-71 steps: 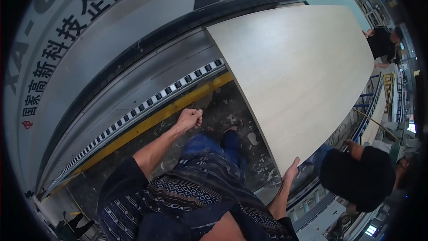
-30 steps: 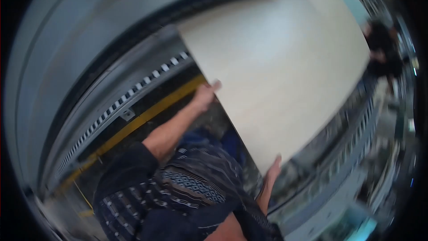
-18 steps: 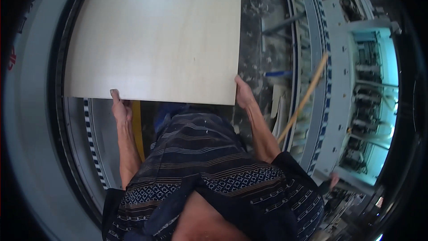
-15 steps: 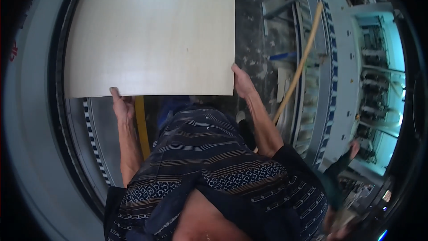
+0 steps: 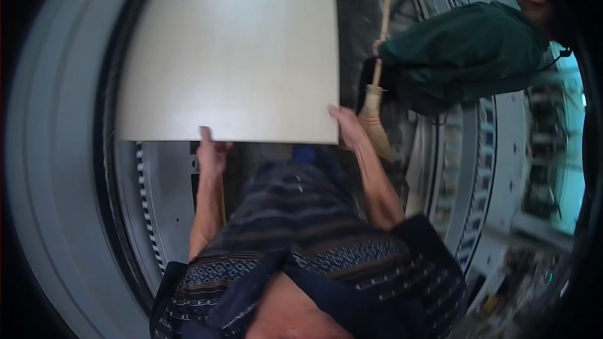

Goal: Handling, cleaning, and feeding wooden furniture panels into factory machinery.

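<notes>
I judged the carrying step: my left hand (image 5: 212,150) and right hand (image 5: 349,127) each clasped the near edge of the pale board (image 5: 232,50); next needed steady, level support.

a large pale wooden board (image 5: 232,50), smooth and rectangular, held flat out front, its near edge gripped at both corners.

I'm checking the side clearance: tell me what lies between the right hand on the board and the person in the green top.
In the head view, a straw broom stands between the right hand, gripping the pale board, and the person in green, who holds its handle.
</notes>
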